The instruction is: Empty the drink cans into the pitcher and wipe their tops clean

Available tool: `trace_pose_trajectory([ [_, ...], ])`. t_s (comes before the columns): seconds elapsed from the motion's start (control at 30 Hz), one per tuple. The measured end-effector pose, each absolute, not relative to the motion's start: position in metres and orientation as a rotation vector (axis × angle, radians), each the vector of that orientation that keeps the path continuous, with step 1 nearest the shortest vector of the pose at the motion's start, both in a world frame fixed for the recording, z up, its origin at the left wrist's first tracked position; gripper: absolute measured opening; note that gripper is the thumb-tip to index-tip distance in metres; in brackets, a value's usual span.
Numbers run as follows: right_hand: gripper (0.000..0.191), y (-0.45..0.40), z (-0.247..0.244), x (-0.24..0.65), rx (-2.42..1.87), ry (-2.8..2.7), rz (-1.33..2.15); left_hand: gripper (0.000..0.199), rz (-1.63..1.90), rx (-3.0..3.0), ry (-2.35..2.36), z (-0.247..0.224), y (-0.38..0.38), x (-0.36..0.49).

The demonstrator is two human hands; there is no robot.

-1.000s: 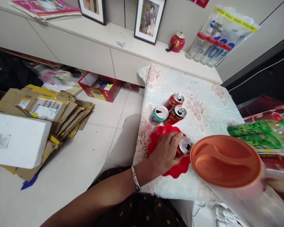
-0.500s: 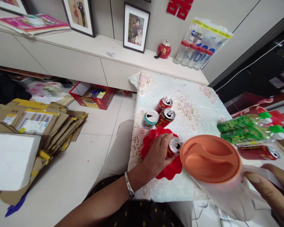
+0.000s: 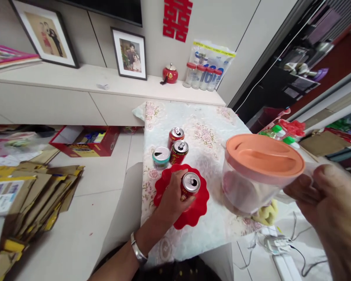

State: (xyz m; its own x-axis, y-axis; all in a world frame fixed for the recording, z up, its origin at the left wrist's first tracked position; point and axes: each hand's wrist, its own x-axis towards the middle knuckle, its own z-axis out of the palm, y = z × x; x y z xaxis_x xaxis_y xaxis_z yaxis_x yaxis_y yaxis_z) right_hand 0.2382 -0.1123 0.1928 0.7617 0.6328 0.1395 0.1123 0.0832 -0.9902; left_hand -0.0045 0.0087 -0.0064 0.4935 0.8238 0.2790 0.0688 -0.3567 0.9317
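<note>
My left hand (image 3: pixel 171 199) is wrapped round a red drink can (image 3: pixel 190 184) with an opened top. That can stands upright over a red wavy-edged plate (image 3: pixel 201 205). On the right, my right hand (image 3: pixel 329 197), somewhat blurred, grips the handle of a clear plastic pitcher (image 3: pixel 242 191) with an orange lid (image 3: pixel 265 154). The pitcher looks nearly upright; whether its base touches the table is unclear. Beyond the plate stand a teal can (image 3: pixel 161 156) and two red cans, one at the front (image 3: pixel 179 152) and one behind (image 3: pixel 176 136).
A flowered cloth covers the table (image 3: pixel 204 238). Green-capped bottles (image 3: pixel 276 132) lie partly hidden behind the pitcher. Near a yellow cloth (image 3: pixel 266 214) are a power strip (image 3: pixel 277 244) and cables. Flattened cardboard (image 3: pixel 41 203) and a red box (image 3: pixel 87 144) are on the floor at left.
The view has swung right. The pitcher has risen and moved away from the plate's edge, and more of its clear side shows. My left hand keeps its hold on the can.
</note>
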Motion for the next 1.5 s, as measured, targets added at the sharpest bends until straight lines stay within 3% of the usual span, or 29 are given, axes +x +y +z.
trace_pose_trajectory([
  [0.2, 0.058, -0.086, 0.183, 0.244, -1.329, -0.458, 0.451, 0.08, 0.983, 1.667, 0.782, -0.01, 0.006, -0.003],
  [0.43, 0.055, -0.07, 0.159, 0.242, -1.199, -0.451, 0.434, 0.07, 0.987, 1.637, 0.761, -0.002, 0.007, -0.004],
  [1.0, 0.059, -0.043, 0.079, 0.254, -1.144, -0.495, 0.306, 0.069, 0.738, 1.409, 0.711, 0.015, 0.011, -0.006],
  [1.23, 0.062, -0.047, 0.067, 0.262, -1.188, -0.545, 0.303, 0.064, 0.718, 1.403, 0.691, 0.023, 0.015, -0.008],
  [1.5, 0.061, -0.052, 0.06, 0.259, -1.229, -0.549, 0.219, 0.074, 0.791, 1.358, 0.611, 0.035, 0.015, -0.011],
])
